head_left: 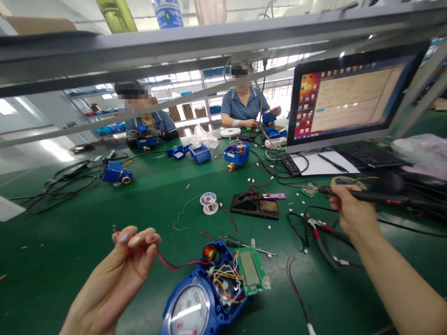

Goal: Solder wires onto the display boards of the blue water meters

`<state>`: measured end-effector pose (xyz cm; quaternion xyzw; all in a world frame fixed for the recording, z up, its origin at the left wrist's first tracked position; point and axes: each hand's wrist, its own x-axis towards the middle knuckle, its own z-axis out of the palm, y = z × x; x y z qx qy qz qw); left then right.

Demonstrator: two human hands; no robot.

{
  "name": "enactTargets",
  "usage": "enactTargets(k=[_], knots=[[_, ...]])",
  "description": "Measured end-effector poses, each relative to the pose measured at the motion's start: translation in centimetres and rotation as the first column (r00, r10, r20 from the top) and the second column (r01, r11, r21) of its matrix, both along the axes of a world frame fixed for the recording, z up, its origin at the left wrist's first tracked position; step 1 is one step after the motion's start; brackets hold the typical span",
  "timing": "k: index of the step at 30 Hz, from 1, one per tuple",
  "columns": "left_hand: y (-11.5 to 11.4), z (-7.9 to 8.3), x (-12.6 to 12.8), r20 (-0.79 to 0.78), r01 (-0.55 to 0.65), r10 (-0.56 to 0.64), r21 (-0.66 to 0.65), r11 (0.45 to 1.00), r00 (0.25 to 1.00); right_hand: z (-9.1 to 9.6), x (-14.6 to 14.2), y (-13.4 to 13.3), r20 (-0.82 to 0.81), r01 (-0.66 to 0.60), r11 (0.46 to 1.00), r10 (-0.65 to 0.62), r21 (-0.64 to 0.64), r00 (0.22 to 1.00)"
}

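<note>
Pinched in my left hand (pixel 134 253) is a red and black wire pair (pixel 171 267), its end poking out past the fingertips. The wire runs into an opened blue water meter (pixel 195 298) with a round dial. Coloured wires fill its cavity, and a green circuit board (pixel 249 271) with a small display leans at its right edge. My right hand (pixel 354 211) grips a soldering iron (pixel 370 196) by its black handle, tip pointing left over the table. A spool of solder (pixel 208 203) and a dark soldering iron stand (pixel 256 204) lie between the hands.
Red-handled cutters (pixel 319 232), a screwdriver (pixel 230 241) and loose wires (pixel 296 288) lie around the meter. A monitor (pixel 356 93) stands back right. Other blue meters (pixel 117 172) sit farther off. Two co-workers (pixel 244 104) work across the table, beneath a metal shelf (pixel 209 42).
</note>
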<state>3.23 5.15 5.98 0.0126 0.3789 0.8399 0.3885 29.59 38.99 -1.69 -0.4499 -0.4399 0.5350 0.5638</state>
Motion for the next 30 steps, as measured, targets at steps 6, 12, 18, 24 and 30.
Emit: enactTargets(k=[6,12,18,24,30], knots=[[1.1,-0.8,3.1,-0.607,-0.047,0.148,0.18,0.983,0.781,-3.2,-2.3,-2.1,-0.022,-0.362,0.899,0.368,-0.246,0.929],[2.4,-2.7,4.7,-0.948,-0.199,-0.286,-0.256,0.946,-0.138,-5.3,-4.4,-1.8,-0.076,-0.376,0.845,0.377,-0.38,0.923],[3.2,-2.9,6.0,-0.835,-0.249,-0.545,-0.546,0.8,0.079,-5.3,-3.5,-2.4,-0.079,-0.293,0.879,0.284,-0.377,0.955],[2.7,-2.6,6.4,-0.837,-0.198,-0.499,-0.541,0.817,0.226,-2.2,-0.3,-6.5,-0.168,-0.208,0.962,0.178,-0.179,0.97],[3.0,-2.5,8.1,-0.83,-0.097,-0.535,-0.552,0.828,0.16,0.7,3.5,-14.8,-0.159,-0.147,0.989,0.14,-0.029,0.977]])
